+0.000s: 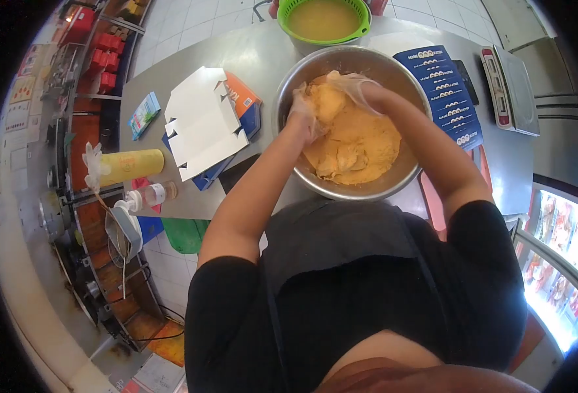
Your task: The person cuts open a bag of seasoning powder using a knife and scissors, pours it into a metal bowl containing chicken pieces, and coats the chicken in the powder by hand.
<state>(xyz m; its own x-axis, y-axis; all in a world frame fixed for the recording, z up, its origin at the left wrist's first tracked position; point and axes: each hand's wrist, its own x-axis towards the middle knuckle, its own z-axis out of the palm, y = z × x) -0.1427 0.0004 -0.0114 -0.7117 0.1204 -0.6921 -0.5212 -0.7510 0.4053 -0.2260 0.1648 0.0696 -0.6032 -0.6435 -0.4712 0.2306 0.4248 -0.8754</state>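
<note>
A large steel bowl point(415, 86) holds orange-yellow powdery breading point(374, 141). Inside its upper left part, a coated lump point(329, 102) sits between my two hands, both in clear plastic gloves. My left hand point(307, 114) presses against the lump's left side near the bowl's rim, fingers curved round it. From the upper right, my right hand point(361, 92) reaches over the same lump, fingers bent onto it. Below the hands, another coated piece point(348, 160) lies in the breading.
Behind the bowl stands a green colander point(365, 19) over a pot with yellowish liquid. Printed blue boxes point(443, 92) and a scale point(505, 92) are at the right. White cardboard point(204, 121), a yellow bottle point(132, 165) and a clear bottle point(158, 193) are at the left.
</note>
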